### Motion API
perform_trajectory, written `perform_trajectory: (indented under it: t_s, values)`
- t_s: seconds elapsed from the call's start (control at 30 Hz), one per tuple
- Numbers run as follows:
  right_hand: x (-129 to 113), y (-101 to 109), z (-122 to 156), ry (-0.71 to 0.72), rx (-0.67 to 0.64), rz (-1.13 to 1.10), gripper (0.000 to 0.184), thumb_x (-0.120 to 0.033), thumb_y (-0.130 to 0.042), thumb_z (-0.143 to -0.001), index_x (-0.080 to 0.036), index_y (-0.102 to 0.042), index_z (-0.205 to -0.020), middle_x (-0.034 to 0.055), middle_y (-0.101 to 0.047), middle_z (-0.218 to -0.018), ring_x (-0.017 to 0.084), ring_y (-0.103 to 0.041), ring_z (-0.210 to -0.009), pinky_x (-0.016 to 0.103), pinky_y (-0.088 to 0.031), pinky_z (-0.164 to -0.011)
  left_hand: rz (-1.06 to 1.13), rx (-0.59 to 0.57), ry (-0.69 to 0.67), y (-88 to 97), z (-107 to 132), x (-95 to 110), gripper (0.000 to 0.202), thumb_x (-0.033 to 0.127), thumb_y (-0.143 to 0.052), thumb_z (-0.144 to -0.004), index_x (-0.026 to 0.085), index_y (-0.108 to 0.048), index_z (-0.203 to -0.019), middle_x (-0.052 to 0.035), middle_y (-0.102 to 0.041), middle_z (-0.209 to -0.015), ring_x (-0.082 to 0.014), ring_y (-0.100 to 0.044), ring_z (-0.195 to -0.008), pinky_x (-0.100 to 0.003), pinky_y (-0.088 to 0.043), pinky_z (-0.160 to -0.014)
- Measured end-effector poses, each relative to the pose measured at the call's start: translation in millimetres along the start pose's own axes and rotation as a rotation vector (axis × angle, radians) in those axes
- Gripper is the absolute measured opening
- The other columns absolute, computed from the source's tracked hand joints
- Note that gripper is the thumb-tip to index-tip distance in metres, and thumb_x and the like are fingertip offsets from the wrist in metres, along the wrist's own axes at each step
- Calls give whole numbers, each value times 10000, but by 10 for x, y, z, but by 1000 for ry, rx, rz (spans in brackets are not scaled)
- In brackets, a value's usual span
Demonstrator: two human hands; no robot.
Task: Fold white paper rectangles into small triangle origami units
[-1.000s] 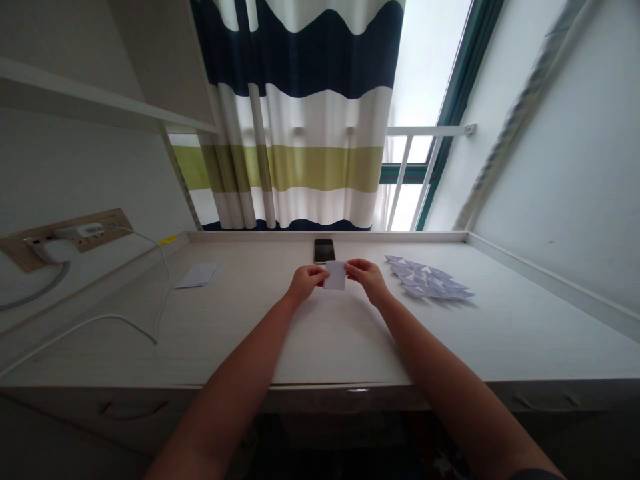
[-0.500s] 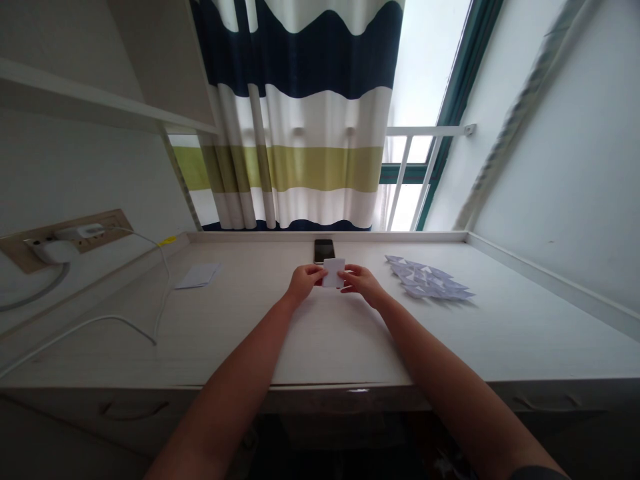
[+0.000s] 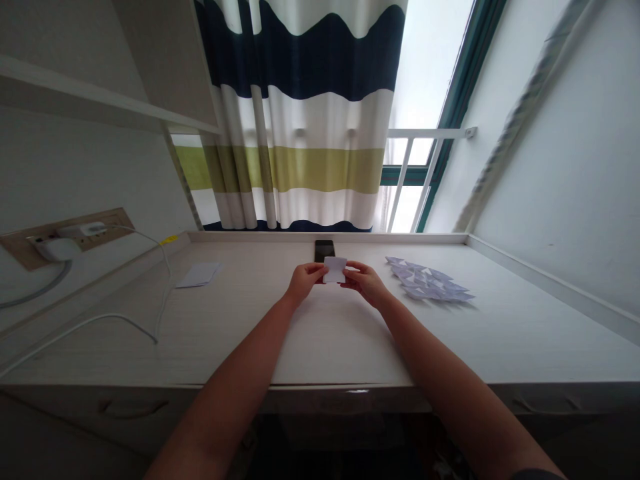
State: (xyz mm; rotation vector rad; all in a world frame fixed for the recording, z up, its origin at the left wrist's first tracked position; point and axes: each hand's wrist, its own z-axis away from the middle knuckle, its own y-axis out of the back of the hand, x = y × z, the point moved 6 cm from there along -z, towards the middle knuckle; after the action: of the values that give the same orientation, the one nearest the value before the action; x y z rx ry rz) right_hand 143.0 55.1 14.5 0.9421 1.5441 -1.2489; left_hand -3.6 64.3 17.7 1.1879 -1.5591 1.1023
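Between my left hand (image 3: 306, 281) and my right hand (image 3: 366, 283) is a small square of white paper (image 3: 335, 270), pinched by its side edges in both sets of fingers. It is held a little above the white wood-grain desk (image 3: 340, 340). Just behind it lies a black smartphone (image 3: 325, 251), which neither hand touches. Off to the right, a loose group of folded pale lilac paper pieces (image 3: 425, 281) rests on the desk, apart from my right hand.
A thin stack of white paper (image 3: 199, 275) lies left of my hands. A white cable (image 3: 160, 307) runs across the left desk from a wall socket panel (image 3: 65, 243). A striped curtain (image 3: 300, 153) and railed window (image 3: 415, 160) stand behind the desk.
The paper square has risen slightly and turned a little in my fingers. My hands have drawn slightly closer to my body.
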Motion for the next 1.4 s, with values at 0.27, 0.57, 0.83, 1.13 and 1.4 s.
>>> perform_trajectory:
  t_s: [0.27, 0.57, 0.83, 1.13, 1.4]
  values:
    - [-79, -49, 42, 87, -80, 65, 143, -246, -622, -637, -165, -655, -750, 23, -634, -701, 127, -593, -670, 275, -507, -656, 7, -105, -22, -48, 45, 49, 266, 306, -659, -609, 134, -670, -812, -64, -657, -800, -158, -589, -746, -309, -475, -716]
    - [-82, -81, 35, 149, -53, 240, 191, -258, -651, -588, -150, -643, -745, 6, -630, -657, 112, -569, -615, 276, -487, -632, -73, -82, 7, -50, 61, 49, 260, 344, -621, -640, 114, -617, -762, -43, -608, -715, -135, -578, -653, -277, -495, -598]
    - [-48, -62, 0, 188, -8, 297, 289, -283, -688, -563, -162, -586, -804, -41, -595, -525, 107, -561, -534, 275, -488, -579, -148, -62, 33, -53, 31, -37, 313, 352, -694, -560, 107, -598, -730, -31, -590, -671, -133, -562, -637, -257, -492, -538]
    - [-20, 0, 6, 65, 102, 250, 154, -242, -717, -570, -129, -629, -624, 13, -612, -556, 107, -575, -510, 249, -503, -539, -197, -57, -32, -54, 16, -28, 259, 334, -662, -587, 110, -616, -709, -34, -590, -665, -137, -548, -635, -254, -477, -530]
    - [31, -45, 8, 33, 57, 263, 143, -236, -700, -593, -121, -614, -599, 12, -601, -506, 101, -567, -462, 248, -499, -534, -312, -114, -68, -104, 46, 9, 229, 344, -613, -638, 119, -631, -672, -28, -587, -597, -121, -532, -542, -239, -441, -523]
